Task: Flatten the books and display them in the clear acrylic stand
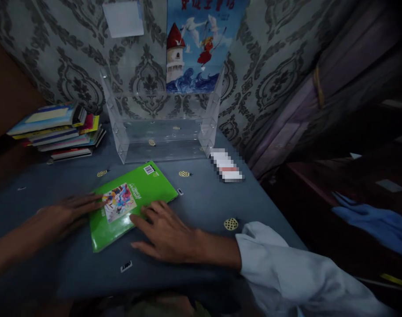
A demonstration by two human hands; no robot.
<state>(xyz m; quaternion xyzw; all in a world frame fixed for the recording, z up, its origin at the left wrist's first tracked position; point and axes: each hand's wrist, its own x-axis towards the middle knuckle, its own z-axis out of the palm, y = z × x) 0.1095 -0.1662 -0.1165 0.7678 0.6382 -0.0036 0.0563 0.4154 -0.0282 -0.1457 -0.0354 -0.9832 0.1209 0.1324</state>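
Note:
A green book (151, 187) with a colourful picture and a barcode lies flat and slanted on the blue-grey table cover. My left hand (67, 213), somewhat blurred, rests its outstretched fingers on the book's left edge. On the lower right edge of the book lies my right hand (166, 231), its fingers spread and slightly bent. Neither hand is closed around anything. Behind the book stands a clear acrylic rack (164, 130) with a blue illustrated book (196, 48) upright at its upper right.
Several stacked books (60, 130) sit at the back left. A pixelated white item (226, 165) lies right of the rack. Patterned wallpaper covers the wall behind, with a white card (124, 20) high up. Beyond the table's right edge is a blue cloth (374, 220).

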